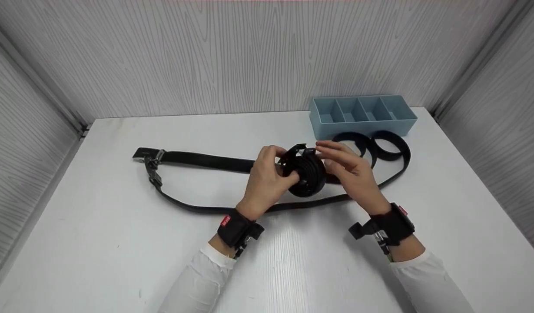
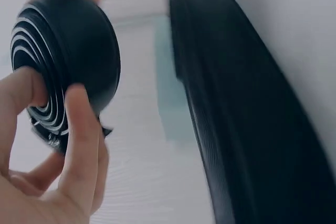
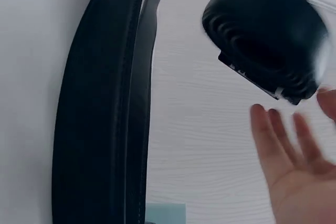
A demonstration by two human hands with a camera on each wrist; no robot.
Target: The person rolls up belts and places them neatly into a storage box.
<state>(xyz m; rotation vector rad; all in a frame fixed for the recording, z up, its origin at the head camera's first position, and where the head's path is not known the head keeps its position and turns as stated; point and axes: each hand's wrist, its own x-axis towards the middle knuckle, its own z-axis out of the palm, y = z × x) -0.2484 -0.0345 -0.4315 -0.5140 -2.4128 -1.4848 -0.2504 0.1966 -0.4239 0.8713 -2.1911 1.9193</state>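
A black belt rolled into a tight coil is held up over the white table, its buckle end at the top in the head view. My left hand grips it, with the thumb in the coil's centre and fingers on the outside. In the left wrist view the spiral layers of the coil face the thumb side. My right hand is beside the coil, fingers extended. In the right wrist view a gap shows between those fingers and the coil.
Behind and below the hands, more black belt strap lies in a long loop, with metal buckles at the left and curled loops at the right. A light blue divided tray stands at the back right, against the grey wood-grain wall.
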